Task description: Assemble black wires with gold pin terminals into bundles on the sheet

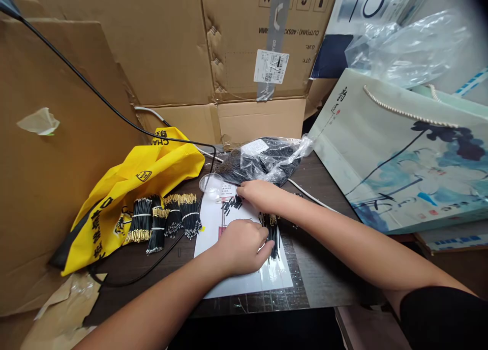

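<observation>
My left hand [246, 245] rests over the white sheet [219, 284], its fingers curled and thumb drawn in. Whatever it pinches is hidden. Beside its fingertips lies a loose bunch of black wires [273, 240] with gold-coloured ends. Farther back, my right hand [259, 195] reaches in with fingers closed together, tips at the edge of a small pile of short black tubes [232, 205]; what is between them is too small to make out. Behind that hand sits a clear plastic bag [263, 162] of black pieces. A clear round lid or dish [212, 183] stands at the sheet's far edge.
Several banded bundles of black wires [173, 220] lie on the left, against a yellow bag [133, 172]. A black cable [148, 273] crosses the dark table [320, 268]. Cardboard boxes [163, 50] wall the back and left; a paper gift bag [412, 156] stands right.
</observation>
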Demonstrator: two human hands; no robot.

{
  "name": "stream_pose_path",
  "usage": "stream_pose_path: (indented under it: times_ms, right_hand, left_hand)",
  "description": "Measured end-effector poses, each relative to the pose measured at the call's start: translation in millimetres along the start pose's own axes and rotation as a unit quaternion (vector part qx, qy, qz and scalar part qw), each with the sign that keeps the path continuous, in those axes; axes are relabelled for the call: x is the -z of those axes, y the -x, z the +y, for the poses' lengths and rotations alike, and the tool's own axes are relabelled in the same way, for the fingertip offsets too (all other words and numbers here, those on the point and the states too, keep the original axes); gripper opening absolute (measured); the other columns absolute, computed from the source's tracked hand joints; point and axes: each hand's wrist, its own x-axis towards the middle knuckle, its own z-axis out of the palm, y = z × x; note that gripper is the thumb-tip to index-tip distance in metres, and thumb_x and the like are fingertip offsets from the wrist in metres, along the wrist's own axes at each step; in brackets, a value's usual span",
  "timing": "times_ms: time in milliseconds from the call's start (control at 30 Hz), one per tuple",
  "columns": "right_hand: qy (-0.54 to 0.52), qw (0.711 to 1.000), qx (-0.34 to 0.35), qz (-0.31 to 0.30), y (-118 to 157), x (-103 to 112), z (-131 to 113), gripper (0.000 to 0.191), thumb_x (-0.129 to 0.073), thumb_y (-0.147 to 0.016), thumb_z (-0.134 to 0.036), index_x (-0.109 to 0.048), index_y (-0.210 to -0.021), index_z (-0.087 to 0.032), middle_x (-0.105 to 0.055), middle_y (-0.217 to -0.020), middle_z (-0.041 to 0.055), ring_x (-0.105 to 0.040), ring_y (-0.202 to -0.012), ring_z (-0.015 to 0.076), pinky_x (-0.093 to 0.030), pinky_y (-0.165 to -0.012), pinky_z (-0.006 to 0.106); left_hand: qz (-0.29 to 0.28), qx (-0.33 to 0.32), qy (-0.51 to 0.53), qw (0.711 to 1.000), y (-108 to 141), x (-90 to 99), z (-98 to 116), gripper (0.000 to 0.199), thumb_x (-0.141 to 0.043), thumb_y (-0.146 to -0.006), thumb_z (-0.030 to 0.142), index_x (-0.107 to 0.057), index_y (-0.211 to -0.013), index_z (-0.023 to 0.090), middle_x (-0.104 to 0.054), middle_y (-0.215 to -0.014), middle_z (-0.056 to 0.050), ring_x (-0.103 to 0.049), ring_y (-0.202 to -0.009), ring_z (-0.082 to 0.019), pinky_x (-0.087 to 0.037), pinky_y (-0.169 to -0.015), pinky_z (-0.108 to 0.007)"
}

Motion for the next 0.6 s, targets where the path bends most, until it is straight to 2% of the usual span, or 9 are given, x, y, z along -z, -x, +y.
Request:
stream_pose_path:
  times_ms: [233,400,600]
  right_hand:
    - [-0.027,0.999,0.034,0.013,7.5,-2.0,7.9,0.015,-0.052,-0.088,-0.011,-0.062,-0.099,-0.014,-0.066,-0.088,0.0083,-0.055,-0.066,0.0149,-0.025,-0.056,0.027]
    - [-0.041,0.998,0.040,-0.025,6.6,-1.1,9.2,0.021,-0.062,-0.079,-0.008,-0.062,-0.099,-0.014,-0.067,-0.090,0.0079,-0.056,-0.070,0.0162,-0.027,-0.056,0.026]
    - [-0.010,1.000,0.006,-0.029,7.3,1.7,0.9,0.026,-0.064,-0.080,-0.009,-0.063,-0.105,-0.009,-0.067,-0.094,0.0119,-0.060,-0.072,0.0192,-0.033,-0.060,0.028]
  left_hand:
    - [0.006,0.021,-0.001,1.000,3.0,5.5,-4.8,0.033,-0.045,-0.091,0.041,-0.061,-0.077,0.016,-0.065,-0.074,-0.008,-0.062,-0.071,-0.022,-0.042,-0.062,-0.033]
    - [0.003,0.011,-0.019,1.000,3.6,3.6,-7.1,0.030,-0.043,-0.091,0.037,-0.060,-0.079,0.017,-0.066,-0.076,-0.007,-0.062,-0.071,-0.023,-0.043,-0.062,-0.035]
    - [-0.002,0.004,-0.021,1.000,6.0,6.2,-7.2,0.028,-0.046,-0.087,0.039,-0.059,-0.076,0.018,-0.065,-0.075,-0.006,-0.061,-0.069,-0.023,-0.042,-0.062,-0.035]
